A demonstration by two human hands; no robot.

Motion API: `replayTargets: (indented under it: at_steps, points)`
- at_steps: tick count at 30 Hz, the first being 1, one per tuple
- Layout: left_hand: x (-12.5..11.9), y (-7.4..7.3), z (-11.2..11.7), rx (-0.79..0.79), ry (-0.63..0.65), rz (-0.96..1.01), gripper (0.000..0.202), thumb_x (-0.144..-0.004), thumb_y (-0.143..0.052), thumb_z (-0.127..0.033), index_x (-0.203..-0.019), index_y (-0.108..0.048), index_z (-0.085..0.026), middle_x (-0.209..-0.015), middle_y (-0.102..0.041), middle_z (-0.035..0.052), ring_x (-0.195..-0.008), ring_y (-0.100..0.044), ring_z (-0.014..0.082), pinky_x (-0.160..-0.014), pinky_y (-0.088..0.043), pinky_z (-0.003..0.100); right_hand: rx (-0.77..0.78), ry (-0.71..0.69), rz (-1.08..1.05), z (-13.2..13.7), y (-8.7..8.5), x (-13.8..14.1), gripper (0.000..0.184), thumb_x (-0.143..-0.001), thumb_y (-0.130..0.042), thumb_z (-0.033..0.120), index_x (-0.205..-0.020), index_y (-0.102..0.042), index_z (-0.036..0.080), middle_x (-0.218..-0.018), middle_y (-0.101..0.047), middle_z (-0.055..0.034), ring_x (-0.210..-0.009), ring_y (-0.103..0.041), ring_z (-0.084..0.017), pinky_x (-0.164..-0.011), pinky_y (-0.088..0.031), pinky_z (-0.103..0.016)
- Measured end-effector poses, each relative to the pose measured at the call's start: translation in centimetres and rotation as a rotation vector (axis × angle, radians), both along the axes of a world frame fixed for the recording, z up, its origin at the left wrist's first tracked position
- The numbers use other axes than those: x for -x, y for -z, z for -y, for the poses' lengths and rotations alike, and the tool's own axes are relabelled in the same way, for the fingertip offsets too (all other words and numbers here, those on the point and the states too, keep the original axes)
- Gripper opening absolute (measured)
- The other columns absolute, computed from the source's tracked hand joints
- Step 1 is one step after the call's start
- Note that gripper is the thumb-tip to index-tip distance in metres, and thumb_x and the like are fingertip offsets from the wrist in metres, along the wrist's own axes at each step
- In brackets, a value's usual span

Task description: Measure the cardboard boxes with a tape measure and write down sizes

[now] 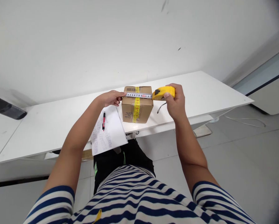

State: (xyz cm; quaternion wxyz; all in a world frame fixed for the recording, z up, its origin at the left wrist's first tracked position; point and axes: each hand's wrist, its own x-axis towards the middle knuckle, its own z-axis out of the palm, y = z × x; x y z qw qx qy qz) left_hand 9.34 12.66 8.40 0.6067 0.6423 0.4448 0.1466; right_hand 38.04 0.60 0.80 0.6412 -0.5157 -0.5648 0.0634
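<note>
A brown cardboard box (129,109) with yellow printed tape round it stands on the white desk. Across its top edge runs the pulled-out blade (139,95) of a tape measure, its numbers facing up. My left hand (111,98) pinches the blade's end at the box's left edge. In my right hand (177,102) is the yellow case of the tape measure (164,92), just right of the box, with a dark wrist strap hanging below. The box hides part of the desk behind it.
An open notebook (113,130) with handwriting lies left of the box, overhanging the desk's front edge, and a red and black pen (103,121) rests on it. The white desk (211,90) runs along the wall. A black object (6,107) juts in at far left.
</note>
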Motion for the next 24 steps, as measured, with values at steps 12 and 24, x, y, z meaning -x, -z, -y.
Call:
replayTargets:
  at_steps: [12,24]
  points:
    - [-3.8,-7.0,0.1,-0.087,-0.035,0.157,0.020,-0.096,-0.069,-0.023,-0.080,-0.066,-0.012,-0.082,-0.064,0.0057,-0.083,-0.066,0.0135,-0.091,-0.052,0.038,-0.085,0.131,0.018,7.5,-1.6,8.5,0.070,-0.081,-0.076,0.065,-0.139,-0.054,0.031,-0.124,-0.059,-0.0099,-0.101,-0.065,-0.025,-0.080,-0.061,-0.044]
    - [-10.7,-4.2,-3.4,-0.515,-0.159,0.001,0.014,-0.088,-0.074,-0.018,-0.078,-0.065,-0.015,-0.085,-0.068,0.0065,-0.086,-0.064,0.0156,-0.089,-0.050,0.038,0.047,0.166,-0.061,6.1,-0.6,15.8,0.065,-0.081,-0.076,0.060,-0.137,-0.054,0.034,-0.134,-0.064,-0.0101,-0.123,-0.065,-0.031,-0.096,-0.063,-0.054]
